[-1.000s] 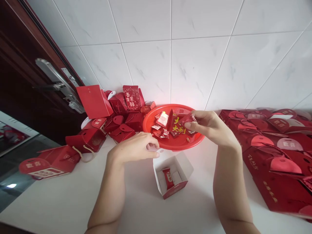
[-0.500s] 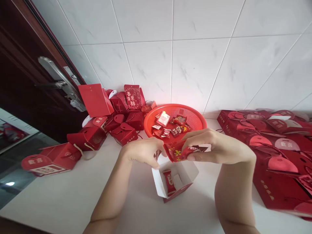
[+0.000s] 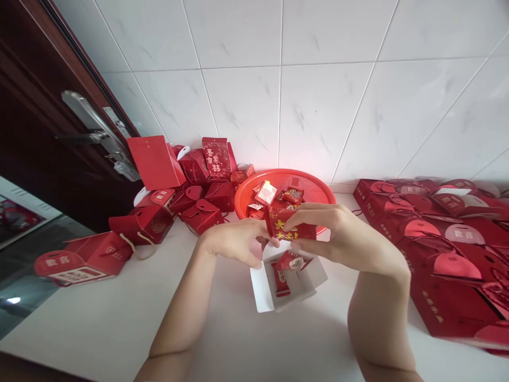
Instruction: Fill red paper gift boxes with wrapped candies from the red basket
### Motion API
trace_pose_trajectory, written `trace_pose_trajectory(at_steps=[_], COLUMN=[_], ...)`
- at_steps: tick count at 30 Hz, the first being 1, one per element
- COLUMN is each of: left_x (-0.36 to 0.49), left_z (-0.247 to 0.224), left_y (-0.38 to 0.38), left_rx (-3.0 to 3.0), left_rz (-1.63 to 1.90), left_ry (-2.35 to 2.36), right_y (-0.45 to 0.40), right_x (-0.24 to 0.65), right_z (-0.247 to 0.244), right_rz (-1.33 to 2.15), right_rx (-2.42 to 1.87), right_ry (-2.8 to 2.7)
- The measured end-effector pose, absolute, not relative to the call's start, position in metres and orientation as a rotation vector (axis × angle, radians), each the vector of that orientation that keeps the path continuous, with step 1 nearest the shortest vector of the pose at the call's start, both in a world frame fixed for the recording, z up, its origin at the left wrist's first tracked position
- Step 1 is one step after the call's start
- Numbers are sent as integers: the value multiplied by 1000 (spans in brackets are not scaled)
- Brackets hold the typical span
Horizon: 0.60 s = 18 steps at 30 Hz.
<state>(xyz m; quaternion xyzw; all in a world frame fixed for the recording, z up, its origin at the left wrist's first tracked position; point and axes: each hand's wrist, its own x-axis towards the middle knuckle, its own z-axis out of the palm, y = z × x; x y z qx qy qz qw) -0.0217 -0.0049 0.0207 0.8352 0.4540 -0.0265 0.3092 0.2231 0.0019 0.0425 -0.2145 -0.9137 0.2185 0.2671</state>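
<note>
A small box [image 3: 263,291] with white inner walls stands open on the white table, its flaps spread. Inside it lies a red wrapped candy [image 3: 281,280], and a second red packet [image 3: 293,261] is at its upper part, below my right hand. My right hand [image 3: 332,231] holds a red packet with gold characters [image 3: 294,225] above the box. The fingertips of my left hand [image 3: 242,243] meet that packet's left side, beside the box's left flap. Behind my hands, a red plastic basket [image 3: 320,193] holds several wrapped sweets [image 3: 265,193].
Several red gift boxes [image 3: 201,215] stand at the left, one with a rope handle [image 3: 139,249]. Rows of closed red boxes [image 3: 433,297] fill the right side. A tiled wall [image 3: 318,116] rises behind, and a dark door [image 3: 35,101] is at the far left.
A red packet has left my right hand and is now at the box. The gold-lettered packet has moved up and turned its face to view. The box has shifted slightly and tilted.
</note>
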Motion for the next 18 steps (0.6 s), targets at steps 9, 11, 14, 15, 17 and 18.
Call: trace_pose_trajectory(at_steps=[9,11,14,15,17,18], left_x=[-20,-20,-14,-10,2,10], left_z=[19,18,18,19,22,24], left_y=[-5,-6,-10,-11,-13,-13], left_rx=[2221,2239,2302,2330,2395,2424], left_rz=[-162,-146,-51,-17,-12,-51], left_ry=[1291,1288,1349,1382,1375,1315], right_y=[4,3,1,0,-2,-3], right_x=[233,236,240,242,245,246], right_z=[43,44,46,46,47,48], right_rz=[479,457,429,421,410,406], right_rx=[-555,-556,-554,-551,-547,-548], right_ry=[-2386,-2370,-2342,-2330,-2306,-2295])
